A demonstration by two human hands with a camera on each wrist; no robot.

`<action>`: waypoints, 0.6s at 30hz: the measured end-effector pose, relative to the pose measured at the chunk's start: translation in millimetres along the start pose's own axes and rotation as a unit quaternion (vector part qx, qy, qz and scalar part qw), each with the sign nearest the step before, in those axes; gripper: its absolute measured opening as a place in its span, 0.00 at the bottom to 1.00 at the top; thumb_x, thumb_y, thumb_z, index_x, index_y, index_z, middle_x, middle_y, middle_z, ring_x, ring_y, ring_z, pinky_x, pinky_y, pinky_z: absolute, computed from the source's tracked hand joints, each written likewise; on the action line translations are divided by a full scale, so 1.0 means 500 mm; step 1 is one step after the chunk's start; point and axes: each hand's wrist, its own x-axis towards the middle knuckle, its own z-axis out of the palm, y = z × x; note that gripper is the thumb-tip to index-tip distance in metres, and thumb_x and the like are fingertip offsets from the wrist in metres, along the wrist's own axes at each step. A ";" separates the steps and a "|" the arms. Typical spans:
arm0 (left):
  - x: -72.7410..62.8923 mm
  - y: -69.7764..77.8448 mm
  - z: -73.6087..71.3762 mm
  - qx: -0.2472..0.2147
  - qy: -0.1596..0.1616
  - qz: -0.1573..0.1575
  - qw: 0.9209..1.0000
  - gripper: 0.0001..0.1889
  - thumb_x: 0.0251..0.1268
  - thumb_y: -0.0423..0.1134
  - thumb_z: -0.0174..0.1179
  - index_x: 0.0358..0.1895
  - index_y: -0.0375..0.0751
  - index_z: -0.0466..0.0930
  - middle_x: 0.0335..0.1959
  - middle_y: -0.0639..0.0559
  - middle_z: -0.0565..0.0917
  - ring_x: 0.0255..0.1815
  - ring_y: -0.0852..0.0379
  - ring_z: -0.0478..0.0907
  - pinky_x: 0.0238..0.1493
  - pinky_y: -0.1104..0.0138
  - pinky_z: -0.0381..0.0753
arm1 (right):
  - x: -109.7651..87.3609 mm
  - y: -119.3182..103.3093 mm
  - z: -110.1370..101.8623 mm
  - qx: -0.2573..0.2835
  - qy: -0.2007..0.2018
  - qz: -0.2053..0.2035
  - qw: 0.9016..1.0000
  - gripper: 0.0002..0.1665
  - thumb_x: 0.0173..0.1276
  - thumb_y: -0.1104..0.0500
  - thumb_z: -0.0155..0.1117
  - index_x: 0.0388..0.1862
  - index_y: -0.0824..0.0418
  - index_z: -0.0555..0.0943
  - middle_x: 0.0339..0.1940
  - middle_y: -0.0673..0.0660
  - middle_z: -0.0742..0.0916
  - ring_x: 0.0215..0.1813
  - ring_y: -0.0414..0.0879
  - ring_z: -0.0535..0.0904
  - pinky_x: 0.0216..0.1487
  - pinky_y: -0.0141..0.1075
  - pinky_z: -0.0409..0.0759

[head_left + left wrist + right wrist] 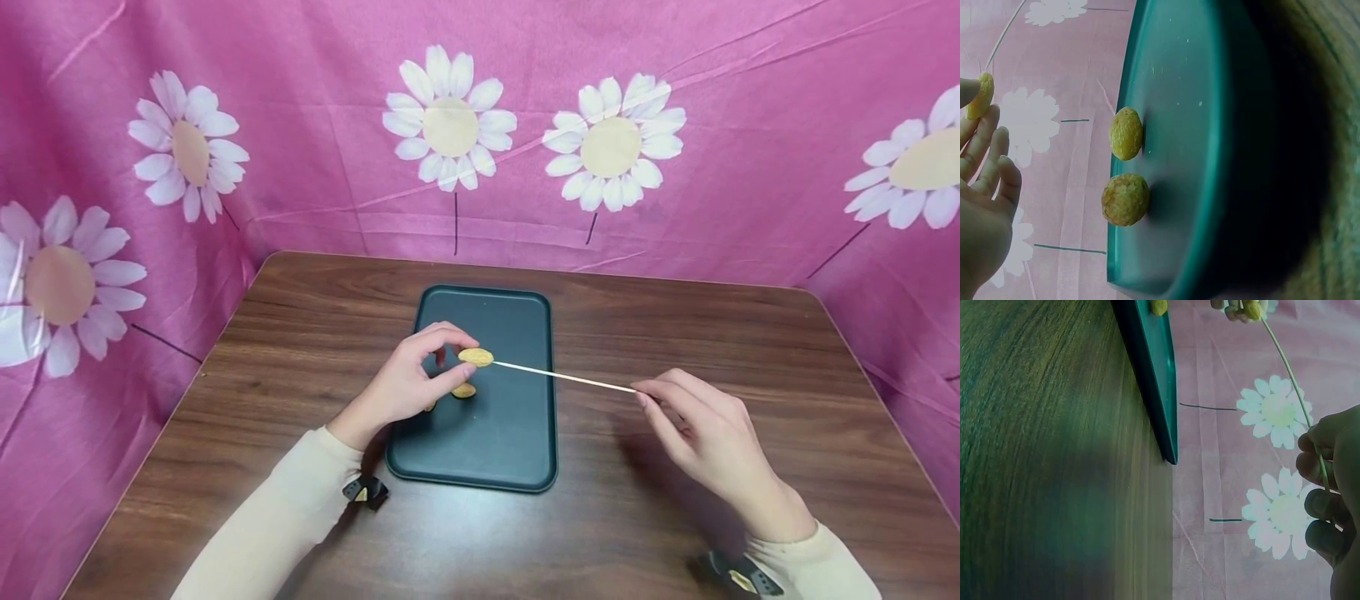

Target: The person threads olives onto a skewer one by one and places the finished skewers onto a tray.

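Observation:
My left hand [408,379] pinches a small golden oval puff [476,357], crisp-looking like a puri shell, between thumb and fingers above the tray. A thin pale wooden skewer [562,377] runs from the puff's right end to my right hand [708,437]. There the thumb and fingers grip the skewer's other end, over the table to the right of the tray. Two more golden puffs, one oval [1125,134] and one rounder [1125,199], lie on the tray and show whole in the left wrist view. From the head, my left hand partly hides them.
The dark green rectangular tray [498,454] has a low raised rim and lies on a brown wood-grain table [315,292]. Pink cloth [315,167] printed with white daisies hangs behind the table and along both sides. Tiny pale specks dot the tray.

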 end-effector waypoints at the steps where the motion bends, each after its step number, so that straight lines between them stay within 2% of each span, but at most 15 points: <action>1: 0.000 0.000 0.000 0.000 0.000 0.002 1.000 0.12 0.72 0.32 0.70 0.56 0.42 0.89 0.52 0.48 0.87 0.49 0.48 0.79 0.43 0.62 0.76 | 0.000 -0.001 0.000 -0.003 0.002 0.000 1.000 0.27 0.87 0.45 0.54 0.38 0.62 0.90 0.31 0.47 0.88 0.25 0.31 0.71 0.25 0.28 0.71; 8: 0.001 -0.001 0.001 -0.003 -0.002 0.017 1.000 0.13 0.71 0.30 0.70 0.56 0.42 0.89 0.52 0.48 0.88 0.50 0.55 0.78 0.43 0.65 0.75 | 0.003 -0.005 -0.002 -0.005 0.007 0.002 1.000 0.27 0.86 0.46 0.55 0.38 0.62 0.91 0.31 0.47 0.88 0.25 0.34 0.73 0.26 0.31 0.73; 13: 0.003 -0.001 0.002 0.000 -0.008 0.022 1.000 0.13 0.71 0.31 0.70 0.56 0.42 0.88 0.52 0.49 0.87 0.50 0.49 0.79 0.43 0.64 0.76 | 0.007 -0.005 0.000 -0.006 0.003 -0.008 1.000 0.26 0.86 0.47 0.55 0.39 0.63 0.91 0.31 0.48 0.88 0.26 0.36 0.75 0.27 0.34 0.74; 18: 0.006 -0.004 0.003 0.005 -0.014 0.026 1.000 0.13 0.71 0.31 0.70 0.56 0.42 0.88 0.51 0.49 0.88 0.49 0.49 0.79 0.43 0.63 0.76 | 0.017 -0.006 -0.004 -0.018 0.000 -0.033 0.999 0.25 0.87 0.49 0.54 0.39 0.62 0.91 0.31 0.49 0.88 0.25 0.37 0.75 0.25 0.33 0.72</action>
